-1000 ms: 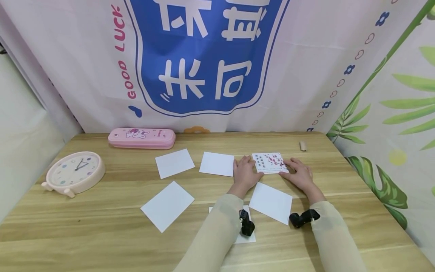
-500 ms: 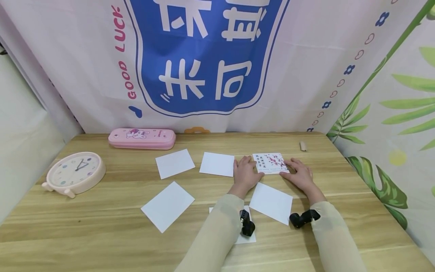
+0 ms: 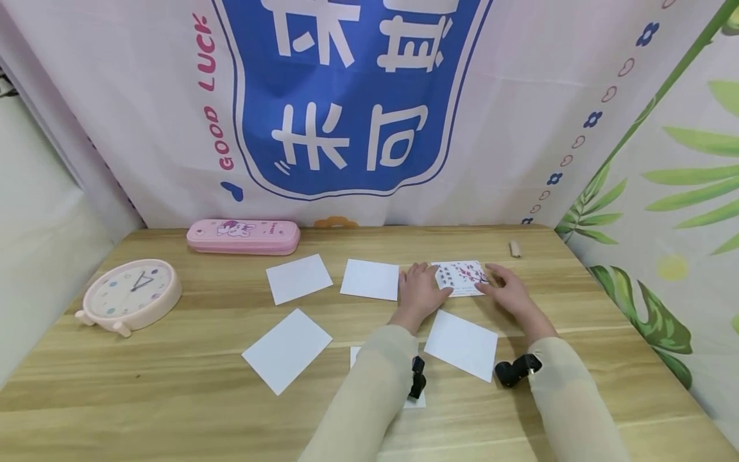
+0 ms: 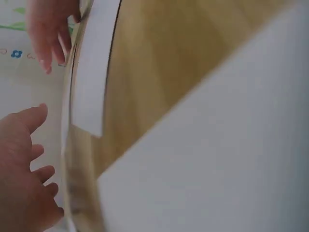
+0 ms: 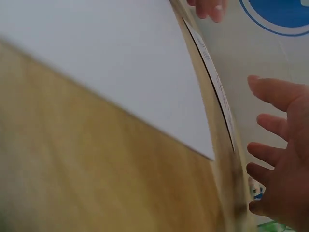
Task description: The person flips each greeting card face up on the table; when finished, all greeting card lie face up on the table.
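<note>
Nearest blank card (image 3: pixel 414 403) has slid slightly left under the left sleeve (image 3: pixel 369 385) in the head view; the printed card (image 3: pixel 462 276) lies far right, between left hand (image 3: pixel 420 294) and right hand (image 3: pixel 512 294). Left wrist view: left hand's fingers loosely extended, grasping nothing; right wrist view: right hand's fingers spread, likewise released.

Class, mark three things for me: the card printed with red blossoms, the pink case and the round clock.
Blossom card (image 3: pixel 460 280): head view, middle of its printed side.
Pink case (image 3: pixel 243 237): head view, middle of its lid.
Round clock (image 3: pixel 128 290): head view, on its dial.
</note>
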Demonstrator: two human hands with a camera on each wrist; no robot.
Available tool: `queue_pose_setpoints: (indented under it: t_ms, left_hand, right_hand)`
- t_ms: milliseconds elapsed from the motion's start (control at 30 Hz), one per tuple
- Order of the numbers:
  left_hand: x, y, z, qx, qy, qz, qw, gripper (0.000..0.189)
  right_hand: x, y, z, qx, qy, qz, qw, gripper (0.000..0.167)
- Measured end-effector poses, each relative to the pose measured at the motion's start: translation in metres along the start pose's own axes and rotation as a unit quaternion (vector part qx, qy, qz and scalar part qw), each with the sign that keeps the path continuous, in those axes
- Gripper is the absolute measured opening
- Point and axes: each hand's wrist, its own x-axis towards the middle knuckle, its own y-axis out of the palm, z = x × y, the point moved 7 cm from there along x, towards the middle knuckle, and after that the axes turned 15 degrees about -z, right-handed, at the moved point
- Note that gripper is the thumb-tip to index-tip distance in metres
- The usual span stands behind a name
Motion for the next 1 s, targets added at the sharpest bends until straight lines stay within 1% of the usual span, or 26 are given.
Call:
queue_pose_setpoints:
  t_ms: [100, 167, 233, 300, 367, 433, 500, 567, 667, 733, 800, 900, 1000]
  left_hand:
    - [0.004, -0.015, -0.006, -0.025, -0.004, -0.013, 0.9996, 0.057]
    - [0.006, -0.029, -0.01, -0.051, -0.001, -0.024, 0.9984, 0.057]
    - [0.008, -0.043, -0.01, -0.075, 0.001, -0.037, 0.9965, 0.057]
    - [0.01, -0.058, -0.005, -0.102, 0.0, -0.048, 0.9936, 0.056]
    - [0.01, -0.072, 0.005, -0.119, -0.003, -0.058, 0.9912, 0.057]
    - [0.01, -0.085, 0.017, -0.138, -0.005, -0.068, 0.9881, 0.056]
    - [0.008, -0.095, 0.031, -0.158, -0.01, -0.081, 0.984, 0.056]
    - [0.007, -0.104, 0.044, -0.18, -0.009, -0.092, 0.9794, 0.055]
    - [0.006, -0.115, 0.065, -0.209, -0.026, -0.1, 0.9725, 0.055]
    - [0.004, -0.122, 0.077, -0.218, -0.037, -0.1, 0.97, 0.056]
    - [0.002, -0.128, 0.088, -0.215, -0.046, -0.098, 0.9706, 0.057]
    - [-0.002, -0.134, 0.1, -0.195, -0.037, -0.089, 0.9761, 0.059]
    - [-0.007, -0.136, 0.11, -0.173, -0.027, -0.075, 0.9817, 0.061]
  right_hand:
    - [-0.002, -0.001, 0.019, 0.013, -0.016, 0.002, 0.9998, 0.068]
    - [-0.005, 0.0, 0.033, 0.024, -0.026, 0.003, 0.9994, 0.068]
    - [-0.008, 0.003, 0.049, 0.036, -0.038, 0.004, 0.9986, 0.069]
    - [-0.01, 0.008, 0.064, 0.062, -0.048, 0.005, 0.9969, 0.069]
    - [-0.011, 0.014, 0.077, 0.09, -0.058, 0.006, 0.9942, 0.068]
    - [-0.013, 0.02, 0.089, 0.106, -0.067, 0.007, 0.992, 0.066]
    - [-0.014, 0.029, 0.098, 0.115, -0.072, 0.01, 0.9907, 0.065]
    - [-0.015, 0.038, 0.106, 0.117, -0.075, 0.015, 0.9902, 0.065]
    - [-0.015, 0.05, 0.115, 0.125, -0.074, 0.026, 0.989, 0.066]
    - [-0.015, 0.057, 0.12, 0.129, -0.076, 0.026, 0.9885, 0.065]
    - [-0.015, 0.063, 0.126, 0.133, -0.077, 0.027, 0.9877, 0.065]
    - [-0.015, 0.071, 0.132, 0.138, -0.078, 0.031, 0.987, 0.065]
    - [-0.016, 0.081, 0.136, 0.142, -0.065, 0.045, 0.9868, 0.066]
